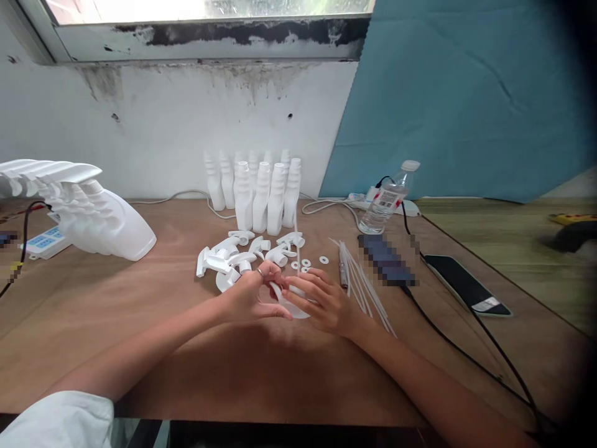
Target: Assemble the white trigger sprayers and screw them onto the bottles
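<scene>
Close to the table's middle, my two hands meet around a white trigger spray head (pixel 298 309), which they partly cover. A thin white tube (pixel 297 239) stands upright above it, apparently joined to it; the joint is hidden by fingers. My left hand (pixel 252 295) grips the spray head from the left, fingers curled and thumb stretched below. From the right, my right hand (pixel 326 302) closes its bent fingers over the same piece. Just beyond the hands lie several loose white spray heads (pixel 226 255) and several flat white washers (pixel 323 260).
White bottles (pixel 261 196) stand against the wall. Assembled spray bottles (pixel 107 218) lie stacked at left. Thin tubes (pixel 366 286) and a dark pen-like tool (pixel 343 274) lie right of my hands. Farther right are a water bottle (pixel 385 202), a phone (pixel 466 283) and black cables (pixel 448 339).
</scene>
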`<state>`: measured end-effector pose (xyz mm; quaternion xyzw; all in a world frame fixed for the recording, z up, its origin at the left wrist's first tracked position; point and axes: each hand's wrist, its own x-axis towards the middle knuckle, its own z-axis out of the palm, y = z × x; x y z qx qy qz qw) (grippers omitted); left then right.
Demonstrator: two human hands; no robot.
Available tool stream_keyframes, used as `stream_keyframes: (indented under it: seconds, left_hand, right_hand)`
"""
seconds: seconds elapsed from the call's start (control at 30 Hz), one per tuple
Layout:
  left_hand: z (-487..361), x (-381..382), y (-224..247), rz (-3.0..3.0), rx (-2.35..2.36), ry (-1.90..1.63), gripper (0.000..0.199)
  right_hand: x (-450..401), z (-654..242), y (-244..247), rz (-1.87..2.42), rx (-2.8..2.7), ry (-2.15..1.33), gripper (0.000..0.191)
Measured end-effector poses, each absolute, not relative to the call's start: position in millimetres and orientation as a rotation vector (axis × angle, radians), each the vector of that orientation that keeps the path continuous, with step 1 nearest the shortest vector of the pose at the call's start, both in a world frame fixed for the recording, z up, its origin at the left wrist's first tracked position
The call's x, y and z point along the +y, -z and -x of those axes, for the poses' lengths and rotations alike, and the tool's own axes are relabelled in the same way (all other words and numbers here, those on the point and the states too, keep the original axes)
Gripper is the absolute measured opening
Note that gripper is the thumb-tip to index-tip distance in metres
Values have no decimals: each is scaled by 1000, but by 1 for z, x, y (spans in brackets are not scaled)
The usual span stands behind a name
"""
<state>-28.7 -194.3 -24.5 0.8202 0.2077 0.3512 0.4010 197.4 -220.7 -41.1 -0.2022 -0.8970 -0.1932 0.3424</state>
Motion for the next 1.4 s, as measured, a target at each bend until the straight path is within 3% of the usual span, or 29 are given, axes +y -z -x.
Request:
stream_keyframes:
  seconds: [0.07,0.1,0.2,0.37,0.53,0.7,0.83,1.2,1.4]
  left_hand:
    - [34,-170,10,-2224,503,-901,45]
    - [37,-154,4,-2284,622,-998,35]
    - [50,-97,-3,-2321,1304,-1331,31]
    - [60,-28,10,-2082,1827,-966,68]
    - [67,-26,14,-2101,1892,-785,40]
    - [102,-46,-10,-2260,2050,-862,43]
    - [125,-55,-31,-2402,2065,-895,48]
    - [108,-89,-53,-2616,1797,-995,45]
    - [89,-123,-73,-2536,1427,-993,39]
  right_hand:
    - [-220,-202,40,565,-2232,472,39]
    - [-220,-205,39,589,-2183,446,40]
    - [-222,-216,35,627,-2051,427,36]
    - [-225,-232,28,659,-1929,507,27]
    - [-226,-236,6,576,-1800,355,41]
    - [-228,-220,-46,383,-1179,12,31]
    - [-232,-208,-77,372,-1095,-249,27]
    - [-224,-187,-72,376,-1065,-271,22]
    - [-217,-189,-79,484,-1219,-388,26]
